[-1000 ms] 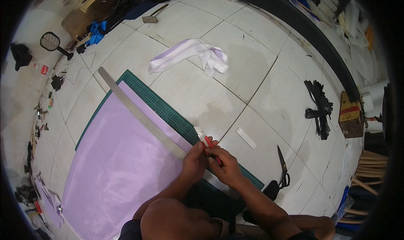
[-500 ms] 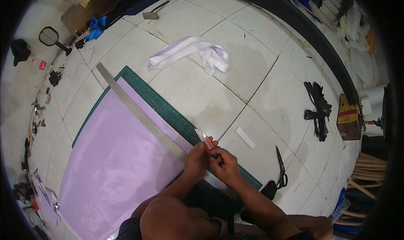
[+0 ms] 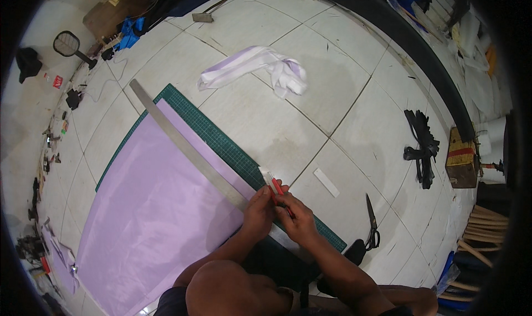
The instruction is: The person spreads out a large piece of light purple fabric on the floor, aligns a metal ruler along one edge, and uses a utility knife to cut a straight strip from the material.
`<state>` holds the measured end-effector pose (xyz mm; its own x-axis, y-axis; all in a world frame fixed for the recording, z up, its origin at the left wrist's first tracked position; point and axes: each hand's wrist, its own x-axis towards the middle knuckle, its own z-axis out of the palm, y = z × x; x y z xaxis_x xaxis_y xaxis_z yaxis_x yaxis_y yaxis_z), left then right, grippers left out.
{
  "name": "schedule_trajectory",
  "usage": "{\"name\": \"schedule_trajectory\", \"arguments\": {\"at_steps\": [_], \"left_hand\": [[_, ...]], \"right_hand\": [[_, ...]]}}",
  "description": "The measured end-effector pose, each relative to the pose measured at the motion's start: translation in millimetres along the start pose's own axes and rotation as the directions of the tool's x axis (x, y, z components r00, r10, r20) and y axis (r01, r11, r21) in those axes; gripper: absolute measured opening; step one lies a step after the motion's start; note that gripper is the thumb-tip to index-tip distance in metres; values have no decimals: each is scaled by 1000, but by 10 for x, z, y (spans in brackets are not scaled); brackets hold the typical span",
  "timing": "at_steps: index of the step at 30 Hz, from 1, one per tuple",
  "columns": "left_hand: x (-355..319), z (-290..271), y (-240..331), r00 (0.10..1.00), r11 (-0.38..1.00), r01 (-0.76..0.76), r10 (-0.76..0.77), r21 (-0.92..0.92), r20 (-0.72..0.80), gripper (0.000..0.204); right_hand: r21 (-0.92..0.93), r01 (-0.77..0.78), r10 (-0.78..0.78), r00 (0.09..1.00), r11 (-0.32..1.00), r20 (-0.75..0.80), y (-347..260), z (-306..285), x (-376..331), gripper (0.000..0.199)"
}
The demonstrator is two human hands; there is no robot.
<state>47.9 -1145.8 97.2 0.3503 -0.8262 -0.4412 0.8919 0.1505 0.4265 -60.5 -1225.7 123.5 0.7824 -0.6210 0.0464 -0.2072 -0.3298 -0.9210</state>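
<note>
My right hand (image 3: pixel 300 220) is closed around a red utility knife (image 3: pixel 277 188). Close against it, my left hand (image 3: pixel 258 210) pinches a small flat white piece (image 3: pixel 264 173) that sticks out beyond the fingertips beside the knife. Fingers partly hide where the two meet. Both hands are over the edge of a green cutting mat (image 3: pixel 221 143). Lilac fabric (image 3: pixel 155 199) covers much of the mat to the left, and a long metal ruler (image 3: pixel 185 145) lies across the fabric, its near end by my left hand.
Black scissors (image 3: pixel 372 227) and a white strip (image 3: pixel 326 183) lie on the tiles to the right. Beyond the mat is a crumpled white and lilac cloth (image 3: pixel 255 69). Farther right are a black bundle (image 3: pixel 422 148) and a wooden box (image 3: pixel 461 161).
The knife has turned slightly in my right hand, showing more of its red body beside the white piece. Both hands stay together in nearly the same place; the whole view has shifted slightly.
</note>
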Motion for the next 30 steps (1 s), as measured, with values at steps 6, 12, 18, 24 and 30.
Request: {"name": "schedule_trajectory", "arguments": {"at_steps": [6,12,18,24,30], "left_hand": [[8,-56,-31,1000,1000,-16,16,-24,11,39],[-7,-8,-53,1000,1000,-16,16,19,-21,39],[5,-2,-34,999,998,-21,23,51,-41,40],[39,-59,-86,1000,998,-18,19,61,-8,41],[35,-27,-82,1000,998,-6,7,57,-15,41]], "right_hand": [[-11,42,-42,999,999,4,75,9,-29,33],[36,-455,454,890,890,25,-34,53,-11,50],[106,-38,31,997,994,66,110,-18,-26,52],[86,-73,66,995,994,77,349,11,-120,50],[129,-179,176,984,975,35,151,22,-75,42]]}}
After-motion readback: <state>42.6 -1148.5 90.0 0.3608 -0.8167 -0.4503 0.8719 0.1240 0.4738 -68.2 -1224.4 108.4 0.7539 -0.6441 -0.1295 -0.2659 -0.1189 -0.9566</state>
